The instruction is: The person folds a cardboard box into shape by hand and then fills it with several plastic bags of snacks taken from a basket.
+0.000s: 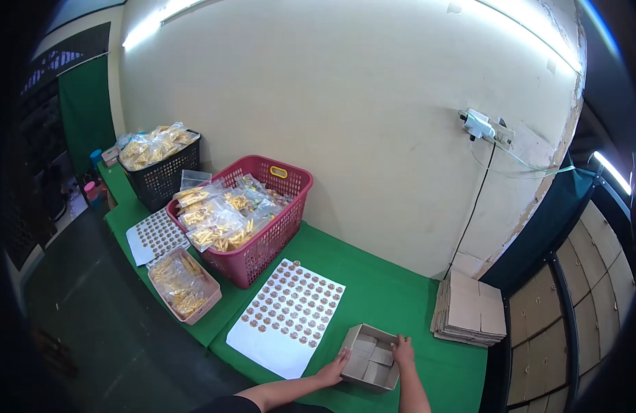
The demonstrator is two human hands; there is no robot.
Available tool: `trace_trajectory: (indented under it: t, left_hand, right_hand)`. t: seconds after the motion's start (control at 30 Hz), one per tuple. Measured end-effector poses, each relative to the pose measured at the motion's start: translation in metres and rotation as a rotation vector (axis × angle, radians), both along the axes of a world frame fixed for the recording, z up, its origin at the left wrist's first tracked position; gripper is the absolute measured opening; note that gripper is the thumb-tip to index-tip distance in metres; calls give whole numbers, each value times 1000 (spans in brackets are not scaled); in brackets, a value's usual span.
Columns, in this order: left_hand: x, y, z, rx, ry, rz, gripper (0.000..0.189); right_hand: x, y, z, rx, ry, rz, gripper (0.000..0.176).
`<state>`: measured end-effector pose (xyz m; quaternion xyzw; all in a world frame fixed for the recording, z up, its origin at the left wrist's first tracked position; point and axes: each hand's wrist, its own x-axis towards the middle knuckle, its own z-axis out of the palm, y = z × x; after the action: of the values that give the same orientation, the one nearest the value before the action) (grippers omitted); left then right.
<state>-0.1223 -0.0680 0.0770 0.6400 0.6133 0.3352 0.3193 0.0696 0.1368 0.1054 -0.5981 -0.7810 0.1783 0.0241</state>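
An open, empty cardboard box (370,358) rests on the green-covered table near its front edge. My left hand (334,367) grips the box's left wall, and my right hand (403,351) holds its right wall near the back corner. To the left of the box lies a white sheet (290,310) with rows of round stickers, its lower part bare. Beyond the sheet stands a maroon basket (263,244) full of clear bags of yellow snack pieces. A small pink tray (204,306) with more bags sits at the table's left edge.
Flattened cardboard (469,306) is stacked at the table's right end. A black basket (168,180) of bags stands at the far left, near a second sticker sheet (153,234). A cable (475,206) hangs from the wall socket. Closed boxes (538,351) fill a rack at right.
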Motion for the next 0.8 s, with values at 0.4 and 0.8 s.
trace_trajectory:
  t: [0.4, 0.8]
  left_hand:
    - [20, 3, 0, -326, -22, 145, 120]
    - [-281, -53, 97, -155, -509, -116, 50]
  right_hand:
    - [-4, 14, -14, 40, -16, 47, 60]
    - [-170, -52, 96, 356, 717, -163, 24]
